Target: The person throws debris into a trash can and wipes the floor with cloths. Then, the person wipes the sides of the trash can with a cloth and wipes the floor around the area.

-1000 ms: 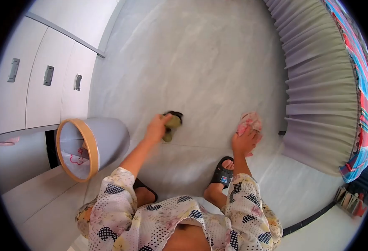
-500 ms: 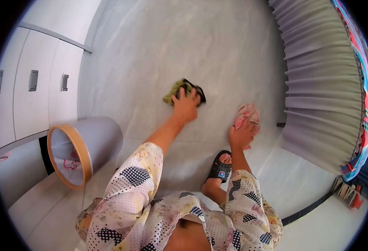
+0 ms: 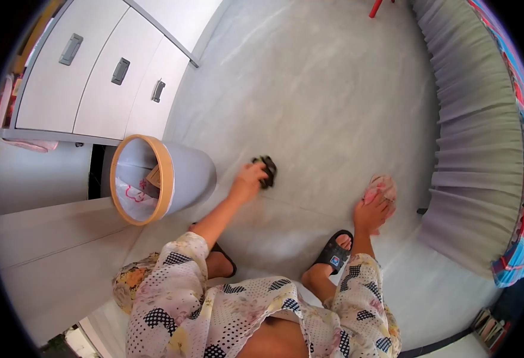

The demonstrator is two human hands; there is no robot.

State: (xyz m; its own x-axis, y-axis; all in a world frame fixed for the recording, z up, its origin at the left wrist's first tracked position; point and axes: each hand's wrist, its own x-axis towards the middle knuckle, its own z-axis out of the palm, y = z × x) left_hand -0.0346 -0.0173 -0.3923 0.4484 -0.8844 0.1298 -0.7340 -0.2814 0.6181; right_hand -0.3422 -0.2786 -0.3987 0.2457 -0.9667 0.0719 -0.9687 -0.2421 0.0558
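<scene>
My left hand [image 3: 249, 181] has its fingers closed round a dark bundled cloth [image 3: 266, 171] with a little green in it, low over the grey floor [image 3: 309, 107]. Some of the cloth is hidden behind the fingers. Farther right, my right hand [image 3: 371, 213] lies over a pink patterned cloth [image 3: 380, 186] on the floor, its fingers spread on top. The pink cloth sticks out beyond the fingertips and a little below the hand.
A grey bin [image 3: 191, 177] with a wooden-coloured rim lies tipped at the left, a bag inside. Behind it stand white drawers [image 3: 104, 74]. A pleated curtain [image 3: 473, 149] hangs at the right. Black slippers [image 3: 333, 253] are on my feet. A red leg [image 3: 375, 8] shows at the top.
From farther forward, my left hand has come back towards me and to the left with the dark cloth, now more bunched. My right hand stays on the pink cloth. The view has shifted.
</scene>
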